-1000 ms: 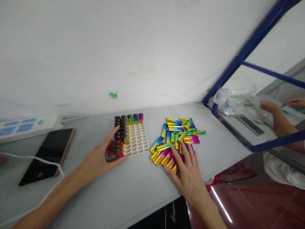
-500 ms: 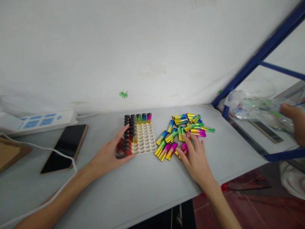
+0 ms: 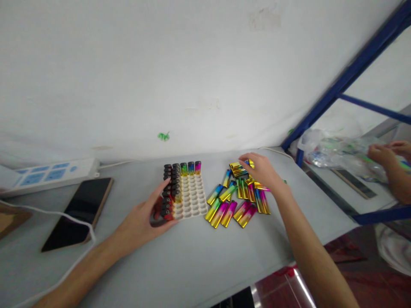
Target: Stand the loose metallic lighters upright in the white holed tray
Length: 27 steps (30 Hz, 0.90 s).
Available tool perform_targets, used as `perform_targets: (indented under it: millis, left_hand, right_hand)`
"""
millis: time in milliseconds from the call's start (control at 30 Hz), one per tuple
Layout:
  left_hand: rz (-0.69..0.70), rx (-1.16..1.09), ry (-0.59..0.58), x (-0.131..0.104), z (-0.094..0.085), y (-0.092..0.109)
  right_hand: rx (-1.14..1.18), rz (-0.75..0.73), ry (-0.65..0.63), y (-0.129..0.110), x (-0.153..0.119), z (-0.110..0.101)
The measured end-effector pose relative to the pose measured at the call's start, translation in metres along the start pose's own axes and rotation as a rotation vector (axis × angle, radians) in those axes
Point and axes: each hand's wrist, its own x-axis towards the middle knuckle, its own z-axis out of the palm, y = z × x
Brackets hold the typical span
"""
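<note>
A white grid tray (image 3: 194, 205) holds lighters upright: black-topped ones (image 3: 167, 184) fill its left columns, and a few with green, blue and pink bodies (image 3: 191, 168) stand along the back row. My left hand (image 3: 149, 216) is curled round the tray's left side, thumb at the front corner and a fingertip against the outer lighters. To the right lies a loose spread of shiny two-tone lighter casings (image 3: 227, 213) in gold, pink, green and blue. My right hand (image 3: 261, 169) bends over the back of this spread, its fingers closed round gold casings (image 3: 237, 170); its other fingers are partly hidden.
A phone (image 3: 78, 211) and a white power strip (image 3: 53, 173) lie at the left, with a white cable (image 3: 64, 218) crossing before them. A blue metal frame (image 3: 316, 115) borders the right side. Beyond it are plastic bags (image 3: 334, 147) and another person's hands (image 3: 387, 158).
My right hand has moved from the front of the casings to the back. Blue and pink casings now lie side by side near the front. My left hand stays on the tray.
</note>
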Motion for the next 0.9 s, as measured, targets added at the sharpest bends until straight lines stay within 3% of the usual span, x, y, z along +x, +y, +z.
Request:
perform_targets:
  millis: [100, 267, 467, 700, 900]
  left_hand:
    - [0.0, -0.009, 0.004, -0.001, 0.003, -0.004]
    - [-0.037, 0.017, -0.018, -0.004, 0.002, -0.003]
    - [-0.026, 0.038, 0.025, -0.007, 0.006, -0.011]
    - [-0.031, 0.02, 0.036, -0.007, 0.006, -0.011]
    - [-0.046, 0.0, 0.039, -0.007, 0.006, -0.009]
  right_hand:
    - [-0.035, 0.053, -0.017, 0.004, 0.016, 0.022]
    - [0.037, 0.008, -0.034, 0.006, 0.003, 0.041]
    - [0.165, 0.018, 0.017, 0.002, -0.008, 0.023]
    - [0.323, 0.031, -0.154, -0.012, -0.015, 0.002]
    - [0.24, 0.106, 0.031, 0.006, -0.017, -0.001]
